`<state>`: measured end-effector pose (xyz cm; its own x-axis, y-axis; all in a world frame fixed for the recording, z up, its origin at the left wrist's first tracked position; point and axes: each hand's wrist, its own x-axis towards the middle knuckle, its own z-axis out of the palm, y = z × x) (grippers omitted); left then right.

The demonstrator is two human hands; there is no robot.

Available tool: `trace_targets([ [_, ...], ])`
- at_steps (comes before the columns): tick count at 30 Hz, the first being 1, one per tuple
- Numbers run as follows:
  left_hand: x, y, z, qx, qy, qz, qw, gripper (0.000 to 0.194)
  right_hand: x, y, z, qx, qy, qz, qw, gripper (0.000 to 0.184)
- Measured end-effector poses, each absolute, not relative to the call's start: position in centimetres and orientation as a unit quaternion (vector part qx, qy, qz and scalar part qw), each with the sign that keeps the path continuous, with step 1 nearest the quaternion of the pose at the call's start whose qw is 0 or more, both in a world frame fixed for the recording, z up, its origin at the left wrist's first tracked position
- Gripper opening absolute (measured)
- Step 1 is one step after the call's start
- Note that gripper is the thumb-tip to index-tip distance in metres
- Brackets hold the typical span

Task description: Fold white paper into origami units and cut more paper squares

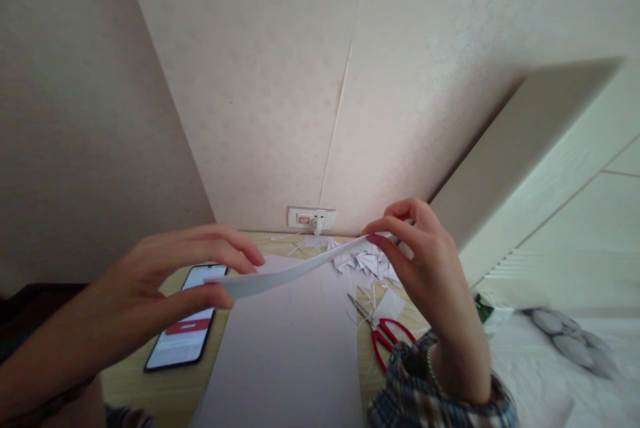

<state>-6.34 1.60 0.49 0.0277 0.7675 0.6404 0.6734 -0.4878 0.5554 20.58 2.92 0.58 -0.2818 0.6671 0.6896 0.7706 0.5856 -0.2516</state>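
I hold a white sheet of paper [295, 271] edge-on above a wooden table [165, 388]. My left hand [165, 281] pinches its near left end between thumb and fingers. My right hand [425, 261] pinches its far right end, with a plaid cuff at the wrist. A larger white sheet [290, 348] lies flat on the table under the held one.
A phone [185, 331] with a lit screen lies at the left. Red-handled scissors [383, 331] lie at the right beside a heap of white paper scraps [367, 260]. A wall socket [311, 218] sits at the table's back edge. A white bed surface [550, 361] lies to the right.
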Motion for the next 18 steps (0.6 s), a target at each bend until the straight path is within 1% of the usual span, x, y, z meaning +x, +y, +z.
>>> trace_targets([
  [6,-6.2,1.4,0.2,0.715,0.491,0.482,0.124,0.04,20.5,3.5,0.2,-0.439,-0.81,-0.03,0.388,0.017],
  [11,-7.6,2.1,-0.4,0.73,0.459,0.446,0.238,0.029,19.4,3.1,0.0,-0.357,-0.833,0.041,0.42,0.019],
  [12,-7.5,2.3,-0.6,0.728,0.452,0.444,0.262,0.031,19.1,3.0,0.0,-0.332,-0.839,0.062,0.426,0.019],
  [14,-6.9,2.7,-1.0,0.724,0.435,0.443,0.302,0.046,18.4,2.7,0.0,-0.283,-0.848,0.1,0.436,0.018],
  [16,-6.0,2.8,-1.4,0.737,0.399,0.442,0.32,0.055,17.7,2.5,-0.1,-0.248,-0.852,0.126,0.443,0.016],
  [18,-5.4,2.7,-1.7,0.739,0.397,0.447,0.311,0.062,17.1,2.3,-0.2,-0.229,-0.855,0.14,0.445,0.015],
])
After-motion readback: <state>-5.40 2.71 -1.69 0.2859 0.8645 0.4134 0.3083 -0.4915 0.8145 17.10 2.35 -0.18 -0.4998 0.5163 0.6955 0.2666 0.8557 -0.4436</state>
